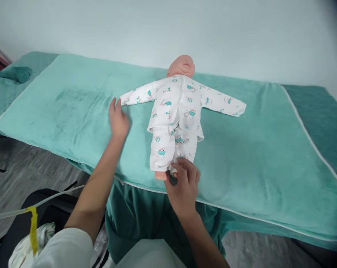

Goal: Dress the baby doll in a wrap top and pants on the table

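A baby doll [182, 66] lies on its back on a teal towel [73, 108], dressed in a white printed top and trousers [175, 115]. Its sleeves are spread out to both sides. My left hand [118, 119] rests flat on the towel, fingers stretched out, just beside the end of the doll's left-side sleeve. My right hand [183, 180] is closed in a pinch on the cuff of one trouser leg, next to the doll's bare foot [160, 175].
The towel covers a table draped in darker green cloth [321, 115] against a pale wall. A folded green cloth [13, 73] lies at the far left. A black bin [23, 227] with white bags and a yellow tie stands on the floor at lower left.
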Motion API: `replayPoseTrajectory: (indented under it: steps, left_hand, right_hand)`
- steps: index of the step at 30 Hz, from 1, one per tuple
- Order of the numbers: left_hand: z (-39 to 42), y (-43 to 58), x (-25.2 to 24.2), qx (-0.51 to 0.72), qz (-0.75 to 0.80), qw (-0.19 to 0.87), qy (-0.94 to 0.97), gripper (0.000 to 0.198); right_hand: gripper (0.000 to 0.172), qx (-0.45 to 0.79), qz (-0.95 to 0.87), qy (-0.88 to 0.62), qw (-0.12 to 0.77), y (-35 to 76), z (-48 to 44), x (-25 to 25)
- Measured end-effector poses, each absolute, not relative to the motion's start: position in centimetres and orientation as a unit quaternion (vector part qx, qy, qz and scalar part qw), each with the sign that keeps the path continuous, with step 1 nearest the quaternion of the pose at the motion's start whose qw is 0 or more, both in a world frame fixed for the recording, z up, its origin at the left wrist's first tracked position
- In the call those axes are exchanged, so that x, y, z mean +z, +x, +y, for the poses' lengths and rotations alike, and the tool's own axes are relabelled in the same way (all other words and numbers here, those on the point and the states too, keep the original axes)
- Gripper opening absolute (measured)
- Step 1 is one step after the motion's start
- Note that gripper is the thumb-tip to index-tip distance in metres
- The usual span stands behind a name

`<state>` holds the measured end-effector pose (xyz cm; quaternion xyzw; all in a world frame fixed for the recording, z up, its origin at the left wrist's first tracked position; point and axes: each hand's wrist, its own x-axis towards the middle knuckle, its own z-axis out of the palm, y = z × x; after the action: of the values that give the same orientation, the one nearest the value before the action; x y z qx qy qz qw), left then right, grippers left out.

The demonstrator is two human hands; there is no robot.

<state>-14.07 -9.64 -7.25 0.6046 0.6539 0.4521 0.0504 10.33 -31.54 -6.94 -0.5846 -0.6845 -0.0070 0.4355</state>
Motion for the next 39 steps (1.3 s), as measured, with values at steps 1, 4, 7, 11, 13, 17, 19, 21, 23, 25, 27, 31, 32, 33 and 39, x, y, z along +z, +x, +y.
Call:
replayPoseTrajectory:
  steps: [1,4,7,11,13,17,19,21,23,25,27,31,32,33,39]
  left_hand:
    - [-11.7,-13.9,-7.2,0.469,0.642,0.051,0.605,0.048]
    - [-19.2,-12.8,-7.2,0.48,0.601,0.116,0.628,0.031]
    - [-26.3,-10.6,-7.4,0.416,0.562,0.212,0.683,0.027]
    - [-31.2,-8.0,-7.8,0.368,0.517,0.248,0.732,0.054]
    - [-31.7,-7.4,-7.9,0.379,0.518,0.233,0.73,0.056]
    - [-31.2,-6.7,-8.2,0.427,0.511,0.189,0.722,0.037]
    - [-30.9,-6.3,-8.5,0.471,0.485,0.172,0.716,0.028]
    - [-30.8,-6.0,-8.8,0.51,0.46,0.156,0.71,0.024]
    - [-30.6,-5.8,-9.1,0.529,0.449,0.141,0.706,0.023]
    - [-30.2,-5.5,-9.2,0.534,0.444,0.131,0.707,0.02]
    - [-29.6,-5.3,-9.2,0.537,0.435,0.13,0.711,0.019]
    - [-28.4,-5.2,-8.8,0.549,0.432,0.137,0.702,0.022]
    - [-28.1,-5.2,-8.7,0.553,0.436,0.139,0.696,0.024]
    - [-27.9,-5.3,-8.6,0.556,0.439,0.143,0.691,0.025]
    - [-28.6,-5.5,-8.9,0.544,0.451,0.171,0.686,0.024]
  right_hand:
    - [0.033,-0.013,-0.681,-0.588,0.435,10.3,-31.6,-7.1]
    - [0.029,-0.027,-0.688,-0.586,0.428,10.1,-31.4,-7.3]
    - [0.027,-0.024,-0.695,-0.574,0.433,10.0,-31.1,-7.0]
    - [0.023,0.019,-0.69,-0.543,0.478,9.9,-31.7,-6.2]
    - [0.023,0.038,-0.688,-0.528,0.497,9.8,-32.4,-5.9]
    - [0.02,0.045,-0.695,-0.525,0.489,9.8,-33.8,-5.8]
    - [0.019,0.043,-0.693,-0.535,0.482,10.3,-34.1,-6.2]
    - [0.024,0.036,-0.671,-0.559,0.485,11.1,-34.3,-6.8]
    - [0.033,0.031,-0.64,-0.585,0.497,12.0,-34.2,-7.5]
    - [0.039,0.042,-0.624,-0.598,0.502,12.8,-33.8,-8.1]
    - [0.037,0.064,-0.626,-0.599,0.495,13.3,-33.1,-8.3]
    - [0.025,0.09,-0.629,-0.594,0.493,13.9,-31.3,-7.8]
    - [0.025,0.092,-0.625,-0.593,0.499,14.1,-30.9,-7.5]
    - [0.026,0.093,-0.62,-0.591,0.507,14.2,-30.6,-7.2]
    - [0.021,0.096,-0.682,-0.516,0.509,14.6,-31.6,-6.3]
